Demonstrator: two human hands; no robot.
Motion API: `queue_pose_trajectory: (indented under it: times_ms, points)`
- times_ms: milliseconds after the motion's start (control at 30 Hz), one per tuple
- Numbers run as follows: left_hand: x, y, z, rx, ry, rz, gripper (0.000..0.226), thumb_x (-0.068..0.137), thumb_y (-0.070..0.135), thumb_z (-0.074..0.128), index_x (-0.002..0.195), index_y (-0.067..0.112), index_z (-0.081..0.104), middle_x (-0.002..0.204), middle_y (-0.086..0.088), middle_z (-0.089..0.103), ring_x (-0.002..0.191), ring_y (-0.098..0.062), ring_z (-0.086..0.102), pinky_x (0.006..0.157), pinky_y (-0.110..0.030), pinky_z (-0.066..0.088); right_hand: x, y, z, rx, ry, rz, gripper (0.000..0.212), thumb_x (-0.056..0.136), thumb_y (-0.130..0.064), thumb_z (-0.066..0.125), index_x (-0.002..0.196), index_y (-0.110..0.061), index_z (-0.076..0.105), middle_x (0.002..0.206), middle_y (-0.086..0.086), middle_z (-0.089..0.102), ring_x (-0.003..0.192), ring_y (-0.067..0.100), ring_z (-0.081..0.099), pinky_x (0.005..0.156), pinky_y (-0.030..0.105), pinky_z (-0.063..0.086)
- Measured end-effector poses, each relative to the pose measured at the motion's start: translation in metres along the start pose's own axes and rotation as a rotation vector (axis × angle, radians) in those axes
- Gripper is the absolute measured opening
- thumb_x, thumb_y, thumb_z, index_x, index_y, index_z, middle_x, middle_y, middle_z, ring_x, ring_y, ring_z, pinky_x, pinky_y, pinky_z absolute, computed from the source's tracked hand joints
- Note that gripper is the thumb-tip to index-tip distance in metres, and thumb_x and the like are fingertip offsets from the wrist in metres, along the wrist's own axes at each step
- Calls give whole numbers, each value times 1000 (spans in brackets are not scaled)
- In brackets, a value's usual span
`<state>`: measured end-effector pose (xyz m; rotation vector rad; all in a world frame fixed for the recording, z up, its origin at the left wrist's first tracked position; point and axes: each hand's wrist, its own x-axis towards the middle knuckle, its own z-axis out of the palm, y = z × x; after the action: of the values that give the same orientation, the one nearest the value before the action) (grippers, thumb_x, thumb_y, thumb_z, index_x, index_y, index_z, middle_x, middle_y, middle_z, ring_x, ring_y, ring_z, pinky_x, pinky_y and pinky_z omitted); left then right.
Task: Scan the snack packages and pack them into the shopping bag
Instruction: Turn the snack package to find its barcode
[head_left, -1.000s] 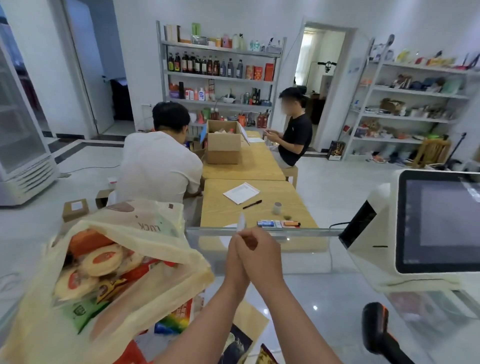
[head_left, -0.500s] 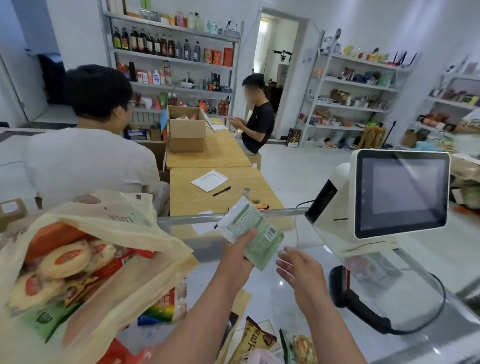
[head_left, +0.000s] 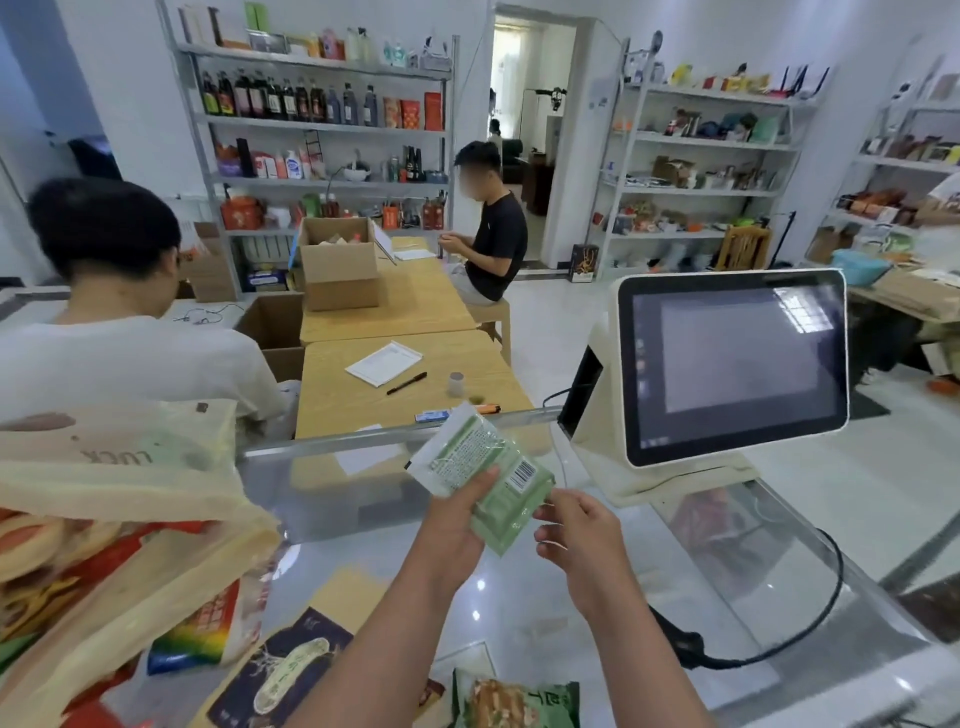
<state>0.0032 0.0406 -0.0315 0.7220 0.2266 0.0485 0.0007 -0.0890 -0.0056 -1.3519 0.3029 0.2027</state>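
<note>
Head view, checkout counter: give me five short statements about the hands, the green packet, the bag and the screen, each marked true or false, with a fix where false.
1. The left hand holds the green packet. True.
2. The packet's barcode faces the camera. True.
3. The right hand grips the scanner. False: the scanner lies on the counter, and the right hand is at the packet's lower edge.
4. The bag is empty. False: it already holds several snack packs.
5. The screen stands left of the hands. False: it stands to their right.
</note>
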Motion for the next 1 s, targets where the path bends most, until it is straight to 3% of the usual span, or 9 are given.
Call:
queue_pose_trajectory:
  times_ms: [167, 333, 500, 600, 733, 767, 867, 933, 1000]
  points:
    - [7, -28, 16, 37, 43, -12, 29, 88, 4, 59, 117, 6, 61, 105, -15, 72, 90, -26, 71, 66, -34, 59, 21, -5, -35, -78, -66, -101, 12, 95, -14, 57, 94, -4, 63, 69, 10, 63, 47, 18, 52, 42, 27, 46]
    - [14, -45, 24, 95, 134, 1, 27, 86, 2, 62, 113, 7, 64, 100, -14, 73, 83, -25, 72, 62, -34, 59, 34, 0, -60, -90, -123, -85, 20, 98, -13, 51, 92, -2, 66, 73, 10, 65, 52, 15, 56, 41, 25, 43]
    - [20, -57, 17, 200, 182, 15, 32, 85, 1, 63, 117, 4, 62, 106, -16, 71, 95, -33, 69, 82, -46, 57, 39, 8, -78, -193, -141, -15, 24, 98, -14, 51, 85, 1, 64, 60, 6, 66, 40, 9, 49, 37, 22, 35]
    - [20, -66, 12, 201, 169, -32, 30, 86, 1, 62, 116, 5, 62, 110, -18, 70, 100, -35, 68, 85, -48, 56, 43, 8, -89, -350, -183, -29, 25, 97, -13, 49, 83, 1, 64, 56, 3, 65, 36, 9, 47, 37, 21, 33]
    - [25, -76, 5, 186, 151, -24, 27, 88, -1, 61, 113, 9, 63, 110, -15, 70, 100, -33, 68, 83, -47, 57, 46, 5, -117, -726, -80, -183, 10, 93, -23, 57, 93, -18, 66, 79, -3, 67, 65, 11, 60, 53, 16, 40]
    - [27, -79, 3, 178, 167, -11, 27, 88, -2, 60, 113, 9, 63, 111, -15, 70, 101, -33, 68, 84, -47, 56, 45, 5, -125, -845, -81, -189, 16, 90, -30, 61, 104, -22, 62, 88, -4, 64, 74, 11, 61, 57, 15, 40]
    - [34, -89, -3, 144, 234, 7, 32, 89, -3, 59, 119, 6, 60, 115, -16, 68, 101, -32, 67, 85, -46, 56, 49, 21, -141, -1167, -150, -117, 70, 79, -45, 71, 138, -21, 43, 118, 2, 57, 107, 17, 56, 81, 25, 45]
    - [37, -96, -4, 137, 249, 3, 30, 90, -3, 58, 119, 6, 60, 116, -16, 67, 103, -32, 66, 86, -45, 55, 49, 38, -140, -1274, -190, -115, 77, 72, -48, 75, 137, -22, 42, 122, 4, 56, 113, 21, 54, 89, 32, 47]
    - [39, -104, -5, 134, 281, -16, 26, 90, -3, 59, 113, 7, 62, 113, -16, 68, 100, -32, 67, 84, -45, 56, 47, 51, -137, -1302, -193, -159, 60, 70, -46, 76, 121, -24, 52, 110, 0, 58, 101, 19, 58, 84, 34, 51]
